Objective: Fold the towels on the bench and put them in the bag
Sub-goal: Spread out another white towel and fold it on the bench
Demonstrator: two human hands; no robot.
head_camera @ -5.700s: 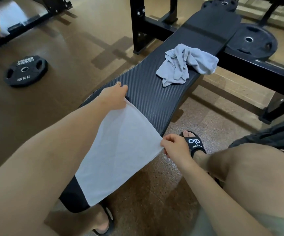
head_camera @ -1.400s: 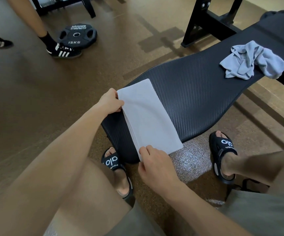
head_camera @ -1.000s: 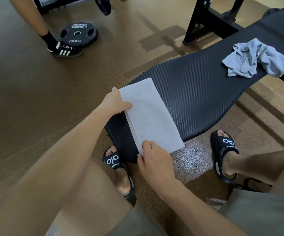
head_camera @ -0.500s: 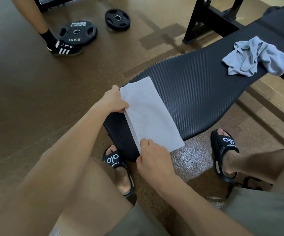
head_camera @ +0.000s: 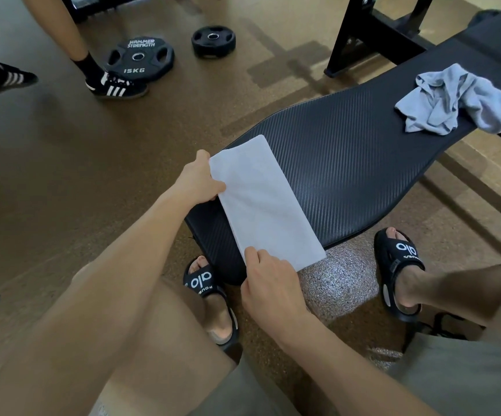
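At the near end of the bench: white towel (head_camera: pixel 262 202) lies as a narrow folded strip across the bench (head_camera: pixel 363 163), its near corner hanging just past the near edge.
Left hand: left hand (head_camera: pixel 196 181) pinches the towel's far-left corner, thumb on top and fingers curled beneath the edge.
Right hand: right hand (head_camera: pixel 270 283) pinches the near-left corner at the bench's near edge, fingers curled on the cloth.
Just changed: over the last second the far corner has come up slightly in the left hand's pinch, where the thumb lay flat on it before; the right hand has hardly moved.
Meaning for the task: probably the start of the next fold, end to end; the strip looks ready for it.
Against the earliest frame: the towel then hung open as one wide sheet off the bench; now it is a slim strip.
Second towel: grey towel (head_camera: pixel 456 100) sits crumpled at the far right edge, unfolded as before.
Floor: a second, smaller weight plate (head_camera: pixel 213 40) now lies beyond the large plate (head_camera: pixel 139 57).
Bag: not clearly in view.
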